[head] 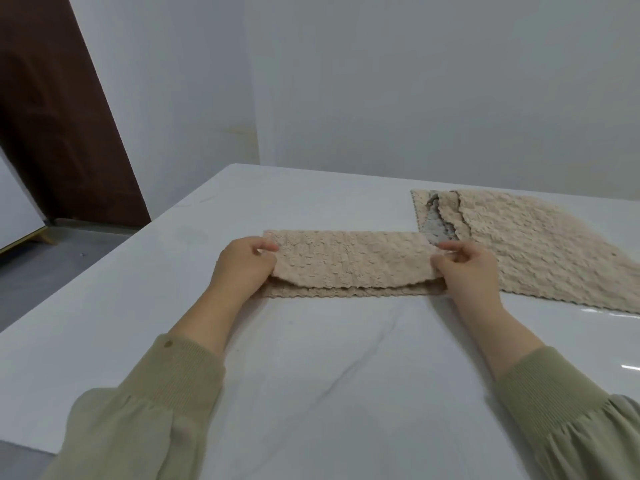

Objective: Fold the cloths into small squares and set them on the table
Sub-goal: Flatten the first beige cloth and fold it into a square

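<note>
Closest to you are your two olive-green sleeves, left sleeve (145, 410) and right sleeve (561, 410), both resting low over the white table (329, 375), which has thin grey veins running through it and a bit of glare on the right side.

A little further out, your hands are on the beige cloth (349, 261). It lies in front of you, slightly left of centre, doubled into a long strip that runs left to right. Your left hand (242, 268) pinches the left end of the top layer, thumb on top and fingers curled underneath. Your right hand (467, 268) does the same at the right end. The top layer is lifted a touch, so the wavy edge of the bottom layer peeks out along the near side, flat on the table.

Beyond your right hand there's a pile of cloths (540, 251), spread out and unfolded, same beige bumpy fabric, with a grey cloth (437, 223) showing in the gap between the layers. The far right corner of your strip comes right up to that pile; can't tell if it overlaps.

Past the table it's just a plain pale wall (415, 81), a dark brown door (59, 133) off to the left, and grey floor (52, 258) below it.
</note>
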### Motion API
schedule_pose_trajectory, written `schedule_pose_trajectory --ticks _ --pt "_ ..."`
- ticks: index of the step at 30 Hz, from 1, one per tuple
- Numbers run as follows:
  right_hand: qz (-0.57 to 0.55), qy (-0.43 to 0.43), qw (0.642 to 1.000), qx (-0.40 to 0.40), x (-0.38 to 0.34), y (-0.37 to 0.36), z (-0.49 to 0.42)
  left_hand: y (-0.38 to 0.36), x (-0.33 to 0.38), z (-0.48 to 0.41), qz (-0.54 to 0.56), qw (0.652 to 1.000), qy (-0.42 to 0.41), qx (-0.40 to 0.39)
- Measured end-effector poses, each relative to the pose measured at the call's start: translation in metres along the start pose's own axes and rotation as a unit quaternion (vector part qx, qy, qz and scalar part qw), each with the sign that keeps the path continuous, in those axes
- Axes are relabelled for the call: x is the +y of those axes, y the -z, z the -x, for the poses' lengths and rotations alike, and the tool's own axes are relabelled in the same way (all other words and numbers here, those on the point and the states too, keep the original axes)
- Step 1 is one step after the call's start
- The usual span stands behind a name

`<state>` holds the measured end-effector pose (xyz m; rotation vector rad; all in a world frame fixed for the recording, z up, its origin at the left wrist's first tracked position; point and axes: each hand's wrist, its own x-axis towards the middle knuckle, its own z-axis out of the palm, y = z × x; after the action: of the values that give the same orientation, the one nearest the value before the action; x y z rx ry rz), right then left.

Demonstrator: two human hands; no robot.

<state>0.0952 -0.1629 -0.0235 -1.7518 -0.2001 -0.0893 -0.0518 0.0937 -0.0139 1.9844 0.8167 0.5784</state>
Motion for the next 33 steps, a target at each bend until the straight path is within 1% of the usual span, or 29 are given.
schedule_pose_trajectory --ticks 2,4,6,10,12,14,16,20,23,27,33 --pt "0.047 0.022 0.998 -0.029 -0.001 0.003 0.005 0.003 -0.001 0.003 -0.08 0.997 -0.01 -0.02" --pt "0.129 0.047 0.99 -0.045 -0.001 0.001 0.006 0.004 0.001 0.003 -0.099 0.995 -0.012 -0.017" --pt "0.175 0.062 0.981 -0.05 -0.002 -0.003 0.005 0.003 0.004 0.005 -0.116 0.993 -0.017 -0.012" --pt "0.163 0.08 0.983 -0.025 -0.006 -0.006 0.006 0.007 0.01 0.008 -0.116 0.992 -0.043 0.022" --pt "0.167 0.096 0.981 -0.028 -0.005 -0.007 0.004 0.01 0.01 0.007 -0.129 0.99 -0.048 0.028" --pt "0.18 0.097 0.977 -0.055 -0.003 -0.008 0.004 0.011 0.009 0.006 -0.159 0.986 -0.051 0.003" --pt "0.188 0.098 0.975 -0.067 -0.002 -0.009 0.004 0.01 0.007 0.006 -0.167 0.984 -0.056 -0.03" --pt "0.18 0.101 0.978 -0.016 -0.005 -0.009 0.004 0.015 0.008 0.005 -0.119 0.99 -0.064 -0.031" --pt "0.199 0.093 0.975 -0.019 -0.002 -0.009 0.001 0.016 0.006 0.002 -0.13 0.988 -0.064 -0.045" --pt "0.258 0.101 0.96 -0.047 -0.001 -0.01 0.001 0.013 0.003 0.003 -0.187 0.978 -0.058 -0.063" --pt "0.277 0.096 0.955 -0.038 0.001 -0.01 0.0 0.011 0.004 0.004 -0.252 0.964 -0.06 -0.064"
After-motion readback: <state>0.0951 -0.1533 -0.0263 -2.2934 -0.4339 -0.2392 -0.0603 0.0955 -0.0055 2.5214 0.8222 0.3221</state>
